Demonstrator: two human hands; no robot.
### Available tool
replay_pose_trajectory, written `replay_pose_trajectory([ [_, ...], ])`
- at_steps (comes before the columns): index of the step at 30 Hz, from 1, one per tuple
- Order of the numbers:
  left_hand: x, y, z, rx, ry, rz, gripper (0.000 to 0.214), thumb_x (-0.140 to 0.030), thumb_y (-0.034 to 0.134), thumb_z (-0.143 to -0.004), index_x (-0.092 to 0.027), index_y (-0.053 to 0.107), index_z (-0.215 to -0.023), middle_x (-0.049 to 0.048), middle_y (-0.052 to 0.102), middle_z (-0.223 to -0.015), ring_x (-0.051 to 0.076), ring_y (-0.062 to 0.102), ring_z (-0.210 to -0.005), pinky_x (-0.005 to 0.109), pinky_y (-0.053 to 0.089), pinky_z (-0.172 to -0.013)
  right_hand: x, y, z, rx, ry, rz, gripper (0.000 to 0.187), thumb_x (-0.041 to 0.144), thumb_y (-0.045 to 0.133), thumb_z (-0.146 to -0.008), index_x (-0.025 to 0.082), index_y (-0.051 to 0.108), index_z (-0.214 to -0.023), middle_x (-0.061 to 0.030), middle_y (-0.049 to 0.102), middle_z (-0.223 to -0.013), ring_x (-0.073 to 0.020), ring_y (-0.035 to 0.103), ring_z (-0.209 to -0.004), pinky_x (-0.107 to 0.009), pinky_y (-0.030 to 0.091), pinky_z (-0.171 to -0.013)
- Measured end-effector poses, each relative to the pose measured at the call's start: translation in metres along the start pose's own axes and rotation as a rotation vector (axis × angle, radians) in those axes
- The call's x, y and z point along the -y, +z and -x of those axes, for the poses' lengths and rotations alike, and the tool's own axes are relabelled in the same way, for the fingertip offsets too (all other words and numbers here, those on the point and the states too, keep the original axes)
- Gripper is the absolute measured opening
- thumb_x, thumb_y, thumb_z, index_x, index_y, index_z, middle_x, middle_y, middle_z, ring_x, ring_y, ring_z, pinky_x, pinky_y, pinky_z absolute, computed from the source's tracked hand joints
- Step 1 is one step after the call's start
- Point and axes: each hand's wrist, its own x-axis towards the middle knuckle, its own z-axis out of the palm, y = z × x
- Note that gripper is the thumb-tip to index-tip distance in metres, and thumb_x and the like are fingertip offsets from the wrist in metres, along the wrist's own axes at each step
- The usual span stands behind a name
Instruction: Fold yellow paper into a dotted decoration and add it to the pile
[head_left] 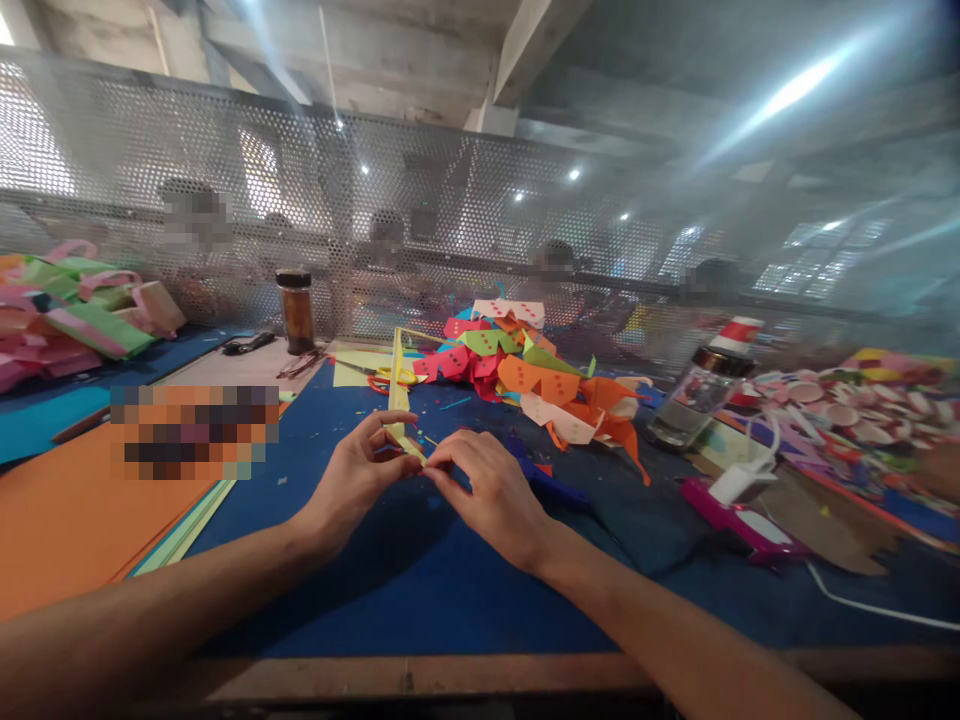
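Note:
A long, narrow pale-yellow paper strip (400, 385) rises from between my hands, with a bend at its upper end. My left hand (360, 468) is closed on the strip, thumb and fingers pinching its lower part. Fingertips of my right hand (487, 490) pinch the strip's near end, almost touching the left thumb. Behind the strip lie scissors with orange and yellow handles (391, 377). Just beyond the right hand rests a blue glue gun (551, 480), partly hidden by that hand.
Folded colourful paper pieces (540, 375) are heaped at the back middle. A clear bottle (701, 385) and a magenta power strip (742, 520) are at right. Orange paper sheets (67, 510) lie at left, near a dark-lidded jar (297, 312). A perforated metal screen (442, 220) bounds the table's far side.

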Motion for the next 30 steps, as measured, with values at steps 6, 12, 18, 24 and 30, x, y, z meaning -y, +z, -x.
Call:
replay_pose_trajectory([
  [6, -0.0002, 0.0015, -0.0007, -0.010, 0.030, -0.009, 0.054, -0.020, 0.080, -0.065, -0.018, 0.057, -0.114, -0.0002, 0.070, -0.082, 0.013, 0.061, -0.075, 0.025, 0.048, -0.071, 0.0009, 0.0026, -0.0023, -0.004, 0.127, -0.115, 0.008, 0.017, 0.063, -0.091, 0.020, 0.059, -0.085, -0.0013, 0.066, -0.085, -0.0172, 0.061, -0.082, -0.031, 0.043, -0.078],
  [12, -0.0015, 0.0031, 0.0000, -0.008, 0.050, -0.022, 0.056, -0.022, 0.080, -0.065, -0.017, 0.056, -0.114, -0.0001, 0.070, -0.081, 0.014, 0.063, -0.073, 0.026, 0.047, -0.069, 0.0013, 0.0022, -0.0056, -0.011, 0.291, -0.305, 0.007, 0.018, 0.064, -0.088, 0.020, 0.060, -0.083, 0.0004, 0.065, -0.081, -0.0145, 0.062, -0.075, -0.027, 0.047, -0.072],
  [18, -0.0011, 0.0036, 0.0004, 0.002, 0.068, -0.011, 0.056, -0.022, 0.081, -0.065, -0.017, 0.056, -0.114, 0.0008, 0.070, -0.082, 0.014, 0.063, -0.074, 0.027, 0.048, -0.070, 0.0029, 0.0012, -0.0061, -0.008, 0.372, -0.387, 0.007, 0.019, 0.063, -0.087, 0.020, 0.060, -0.081, 0.0016, 0.066, -0.077, -0.0135, 0.062, -0.070, -0.025, 0.048, -0.067],
  [24, 0.0004, 0.0028, -0.0001, 0.024, 0.076, 0.002, 0.052, -0.022, 0.081, -0.067, -0.018, 0.056, -0.113, 0.0008, 0.070, -0.083, 0.015, 0.065, -0.076, 0.028, 0.050, -0.071, 0.0014, 0.0036, -0.0047, -0.009, 0.430, -0.440, 0.007, 0.023, 0.062, -0.087, 0.020, 0.059, -0.081, 0.0019, 0.066, -0.075, -0.0141, 0.062, -0.069, -0.026, 0.048, -0.065],
  [30, 0.0002, 0.0025, -0.0005, 0.012, 0.069, -0.030, 0.055, -0.020, 0.081, -0.065, -0.017, 0.056, -0.114, 0.0013, 0.071, -0.085, 0.016, 0.066, -0.078, 0.028, 0.051, -0.072, -0.0003, 0.0054, -0.0044, 0.009, 0.441, -0.454, 0.007, 0.024, 0.061, -0.087, 0.020, 0.058, -0.082, 0.0018, 0.065, -0.075, -0.0139, 0.062, -0.069, -0.026, 0.048, -0.065],
])
